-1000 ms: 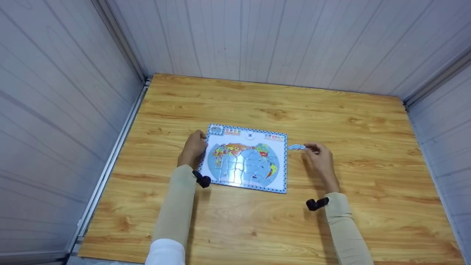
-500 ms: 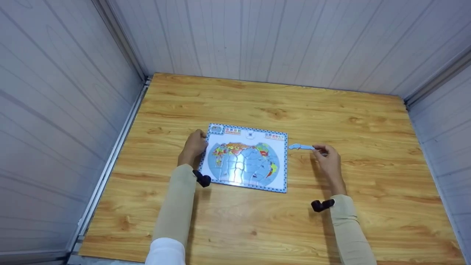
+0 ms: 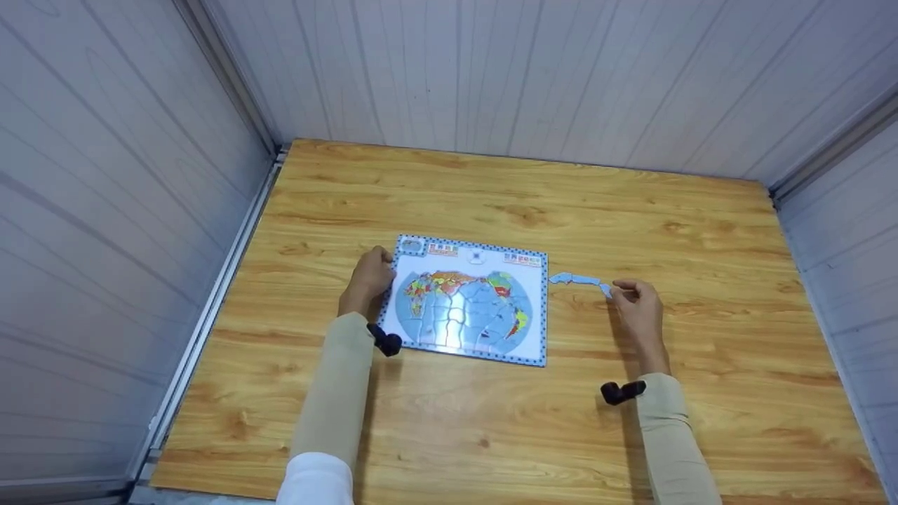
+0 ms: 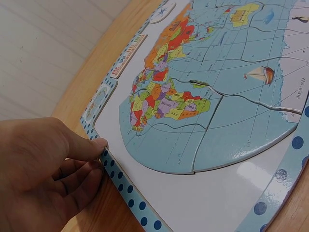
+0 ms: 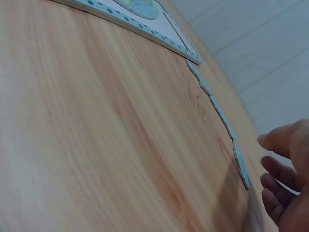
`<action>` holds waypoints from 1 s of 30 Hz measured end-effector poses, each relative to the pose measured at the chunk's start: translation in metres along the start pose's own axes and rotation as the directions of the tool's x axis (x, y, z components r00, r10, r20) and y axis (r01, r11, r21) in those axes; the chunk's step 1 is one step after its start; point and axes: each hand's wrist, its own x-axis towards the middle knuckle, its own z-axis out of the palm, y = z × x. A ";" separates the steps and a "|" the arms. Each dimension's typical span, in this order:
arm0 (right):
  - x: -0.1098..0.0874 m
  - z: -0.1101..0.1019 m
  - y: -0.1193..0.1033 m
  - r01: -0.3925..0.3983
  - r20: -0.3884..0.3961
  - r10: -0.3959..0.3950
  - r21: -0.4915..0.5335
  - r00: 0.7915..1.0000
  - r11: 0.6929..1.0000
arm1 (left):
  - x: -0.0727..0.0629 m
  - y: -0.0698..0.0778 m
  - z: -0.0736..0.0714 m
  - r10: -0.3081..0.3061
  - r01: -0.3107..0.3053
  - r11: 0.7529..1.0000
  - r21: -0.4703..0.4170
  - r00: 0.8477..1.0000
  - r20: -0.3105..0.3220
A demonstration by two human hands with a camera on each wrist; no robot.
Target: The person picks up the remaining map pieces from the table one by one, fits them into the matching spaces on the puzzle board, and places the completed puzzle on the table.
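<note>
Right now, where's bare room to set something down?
Table lies bare behind the puzzle, toward the back wall, and in front, between the sleeves. Crowded: the puzzle's left edge, at the left hand, and right side, by loose pieces and the right hand.

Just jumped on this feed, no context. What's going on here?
A person is working with a world-map puzzle that lies on a wooden table. Their left hand holds its left edge, thumb on the dotted border. Three thin blue pieces lie roughly end to end off its right side. The right hand is beside the outermost piece, fingers apart from it in the right wrist view.
</note>
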 end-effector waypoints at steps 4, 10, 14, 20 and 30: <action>0.001 -0.002 0.004 -0.007 0.007 0.007 -0.041 1.000 0.999 | 0.000 -0.001 -0.001 0.035 -0.035 0.999 0.020 0.999 -0.011; 0.000 -0.003 0.007 -0.012 0.029 0.014 -0.076 0.999 0.997 | -0.001 0.000 -0.002 0.001 -0.001 1.000 -0.008 1.000 0.016; 0.000 -0.001 0.007 -0.003 0.032 0.007 -0.110 0.999 0.994 | -0.002 0.002 -0.003 -0.033 0.033 0.999 -0.016 0.999 0.034; 0.001 0.003 0.006 -0.030 0.015 0.033 -0.163 0.999 0.986 | 0.000 0.002 -0.002 -0.048 0.049 0.999 -0.019 0.998 0.035; 0.002 0.009 0.007 -0.028 -0.025 0.023 -0.211 0.999 0.977 | 0.002 -0.001 0.000 -0.013 0.013 1.000 -0.020 1.000 0.011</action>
